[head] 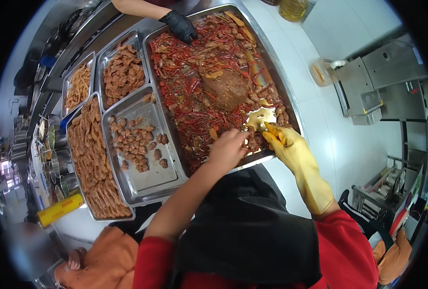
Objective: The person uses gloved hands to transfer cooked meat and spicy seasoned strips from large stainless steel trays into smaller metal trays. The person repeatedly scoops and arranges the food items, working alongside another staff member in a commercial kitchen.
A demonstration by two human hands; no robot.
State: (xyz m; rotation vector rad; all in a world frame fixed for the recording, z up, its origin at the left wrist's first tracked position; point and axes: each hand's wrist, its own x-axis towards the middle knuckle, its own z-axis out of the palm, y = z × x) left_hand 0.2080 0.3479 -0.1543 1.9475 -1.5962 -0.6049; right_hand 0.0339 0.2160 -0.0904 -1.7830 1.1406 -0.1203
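Observation:
A big steel tray [286, 97] holds dried red chillies [194, 81], small brown meat pieces and one large chunk of meat [226, 88] in oily sauce. Bare, my left hand [229, 147] reaches into its near side, fingertips touching a dark meat piece [251, 141]. My right hand [288, 144], in a yellow rubber glove, is beside it at the near right corner, with fingers at the meat there; whether either hand grips a piece is unclear. A smaller steel tray [163, 188] on the left bears scattered round meat pieces [136, 139].
Across the big tray, another person's black-gloved hand [181, 27] touches the chillies. Further trays hold meat slices [123, 74], rows of brown meat [91, 155] and pale strips [78, 86]. A yellow roll [60, 209] lies left, near a person in orange [105, 260].

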